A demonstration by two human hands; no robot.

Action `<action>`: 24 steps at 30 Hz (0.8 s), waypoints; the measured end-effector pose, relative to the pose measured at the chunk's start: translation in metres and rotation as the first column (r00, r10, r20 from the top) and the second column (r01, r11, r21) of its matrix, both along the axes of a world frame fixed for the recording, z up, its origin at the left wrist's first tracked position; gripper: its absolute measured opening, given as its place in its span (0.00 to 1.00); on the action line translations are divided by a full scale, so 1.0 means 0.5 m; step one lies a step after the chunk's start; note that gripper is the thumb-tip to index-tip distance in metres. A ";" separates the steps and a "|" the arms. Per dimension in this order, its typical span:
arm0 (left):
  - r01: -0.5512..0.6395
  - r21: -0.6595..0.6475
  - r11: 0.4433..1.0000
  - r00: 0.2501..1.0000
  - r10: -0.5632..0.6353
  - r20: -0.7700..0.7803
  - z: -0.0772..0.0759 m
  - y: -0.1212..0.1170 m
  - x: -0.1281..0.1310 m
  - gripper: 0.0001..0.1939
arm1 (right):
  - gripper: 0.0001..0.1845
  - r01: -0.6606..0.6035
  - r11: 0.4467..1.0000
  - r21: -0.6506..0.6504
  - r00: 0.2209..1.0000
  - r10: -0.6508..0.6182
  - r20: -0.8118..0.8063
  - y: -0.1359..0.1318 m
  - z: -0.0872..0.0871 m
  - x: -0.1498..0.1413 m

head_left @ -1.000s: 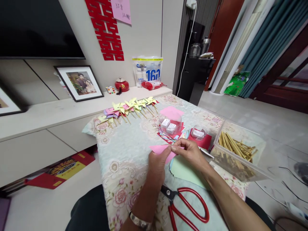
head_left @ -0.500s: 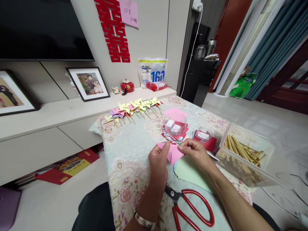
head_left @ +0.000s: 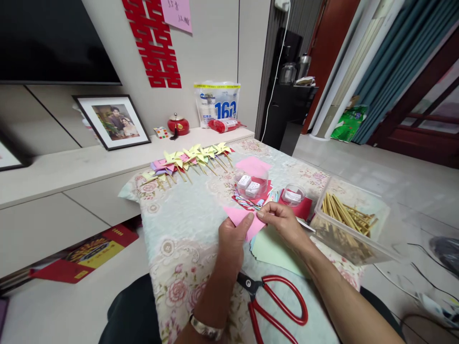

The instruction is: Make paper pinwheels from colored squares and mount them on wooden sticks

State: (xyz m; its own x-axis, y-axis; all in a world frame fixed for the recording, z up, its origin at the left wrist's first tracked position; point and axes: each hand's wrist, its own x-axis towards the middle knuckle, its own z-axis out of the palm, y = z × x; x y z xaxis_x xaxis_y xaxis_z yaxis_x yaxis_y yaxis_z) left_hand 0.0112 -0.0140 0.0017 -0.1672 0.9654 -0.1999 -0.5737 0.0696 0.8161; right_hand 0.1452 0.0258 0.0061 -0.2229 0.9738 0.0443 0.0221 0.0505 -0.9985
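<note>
A piece of pink paper (head_left: 254,229) is held up between my two hands over the front of the table. My left hand (head_left: 232,239) pinches it from the left, thumb on top. My right hand (head_left: 278,219) grips its right side between thumb and fingertips. Under my right forearm lies a stack of pale green paper (head_left: 278,253), partly covered. Scissors with red handles (head_left: 287,286) rest on the cloth below my hands, their blades partly hidden by my left wrist.
Finished paper pinwheels (head_left: 193,155) lie along the far left edge. Clear round tubs (head_left: 251,184) stand beyond my hands among coloured paper. To the right, a clear plastic box (head_left: 344,243) holds many thin yellow sticks (head_left: 346,215). A floral cloth (head_left: 182,205) covers the table.
The whole view has shifted, so things on the table appear further left. My hands have come slightly closer together on the pink paper, which now looks flatter and folded over.
</note>
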 end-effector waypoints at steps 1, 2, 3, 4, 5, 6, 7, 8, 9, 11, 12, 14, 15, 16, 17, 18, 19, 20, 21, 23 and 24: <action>-0.002 -0.006 1.000 1.000 0.002 -0.009 -0.003 0.000 0.000 0.20 | 0.15 -0.005 1.000 0.004 1.000 0.005 0.003 0.000 0.001 0.000; -0.002 -0.012 1.000 1.000 0.002 -0.012 -0.006 0.001 -0.001 0.19 | 0.16 -0.014 1.000 0.011 1.000 0.014 0.010 0.000 0.002 0.001; -0.003 -0.017 1.000 1.000 0.003 -0.010 -0.009 0.001 -0.002 0.18 | 0.16 -0.027 0.999 0.019 0.999 0.027 0.019 0.000 0.003 0.003; -0.003 -0.022 1.000 1.000 0.003 -0.006 -0.011 0.002 -0.003 0.17 | 0.15 -0.040 0.999 0.028 0.999 0.039 0.031 0.000 0.003 0.005; -0.001 -0.026 1.000 1.000 0.001 -0.001 -0.012 0.003 -0.004 0.17 | 0.15 -0.049 0.998 0.038 0.998 0.047 0.044 0.001 0.004 0.007; -0.001 -0.030 1.000 1.000 0.001 0.005 -0.012 0.004 -0.006 0.17 | 0.15 -0.051 0.998 0.047 0.997 0.048 0.058 0.002 0.004 0.010; -0.003 -0.034 0.999 1.000 0.003 0.010 -0.012 0.006 -0.007 0.17 | 0.15 -0.046 0.998 0.054 0.997 0.042 0.067 0.003 0.004 0.012; -0.007 -0.035 0.999 1.000 0.008 0.014 -0.010 0.007 -0.008 0.18 | 0.15 -0.037 0.998 0.059 0.997 0.032 0.074 0.005 0.004 0.015; -0.015 -0.034 0.999 1.000 0.015 0.019 -0.009 0.008 -0.009 0.19 | 0.15 -0.026 0.998 0.062 0.997 0.022 0.075 0.006 0.004 0.016; -0.030 -0.029 0.999 0.999 0.031 0.034 -0.005 0.010 -0.012 0.21 | 0.16 -0.017 0.998 0.061 0.998 0.013 0.064 0.008 0.005 0.019; -0.031 -0.025 0.999 0.999 0.032 0.044 -0.004 0.011 -0.014 0.21 | 0.16 -0.016 0.998 0.059 0.998 0.012 0.056 0.009 0.005 0.020; -0.012 -0.015 1.000 0.997 0.013 0.078 -0.002 0.011 -0.018 0.19 | 0.17 -0.017 0.999 0.048 0.999 0.015 0.035 0.010 0.007 0.020; 0.005 -0.009 1.000 0.995 -0.004 0.099 -0.001 0.011 -0.020 0.18 | 0.17 -0.021 0.999 0.039 1.000 0.020 0.019 0.009 0.008 0.020; 0.028 -0.003 1.000 0.992 -0.027 0.122 -0.001 0.010 -0.021 0.16 | 0.17 -0.026 0.999 0.027 1.000 0.026 0.002 0.009 0.009 0.019; 0.055 0.000 0.998 0.987 -0.055 0.149 -0.001 0.009 -0.023 0.16 | 0.17 -0.033 0.999 0.014 0.999 0.033 -0.017 0.008 0.010 0.018; 0.083 0.000 0.997 0.981 -0.082 0.175 -0.001 0.008 -0.024 0.15 | 0.17 -0.039 0.999 0.000 0.999 0.039 -0.037 0.007 0.011 0.018; 0.113 -0.006 0.994 0.974 -0.110 0.200 0.000 0.008 -0.025 0.15 | 0.17 -0.046 0.999 -0.015 0.997 0.045 -0.061 0.006 0.012 0.017; 0.142 -0.017 0.990 0.966 -0.135 0.222 0.000 0.007 -0.026 0.14 | 0.17 -0.051 0.998 -0.027 0.995 0.049 -0.084 0.005 0.013 0.016; 0.170 -0.028 0.985 0.957 -0.158 0.242 0.001 0.007 -0.026 0.14 | 0.17 -0.056 0.998 -0.038 0.993 0.052 -0.105 0.005 0.013 0.016; 0.221 -0.056 0.974 0.941 -0.197 0.274 0.003 0.006 -0.027 0.13 | 0.16 -0.068 0.996 -0.055 0.987 0.059 -0.151 0.003 0.012 0.014; 0.243 -0.068 0.968 0.934 -0.214 0.286 0.004 0.005 -0.028 0.12 | 0.16 -0.075 0.995 -0.058 0.983 0.064 -0.172 0.003 0.011 0.013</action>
State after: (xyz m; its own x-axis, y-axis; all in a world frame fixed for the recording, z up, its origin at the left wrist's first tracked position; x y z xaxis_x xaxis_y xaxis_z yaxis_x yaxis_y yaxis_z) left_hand -0.0026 -0.0114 0.0036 0.1307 0.9436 -0.3043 -0.7330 0.2987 0.6112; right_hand 0.1518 0.0273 0.0118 -0.2850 0.9582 0.0253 -0.1496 -0.0184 -0.9886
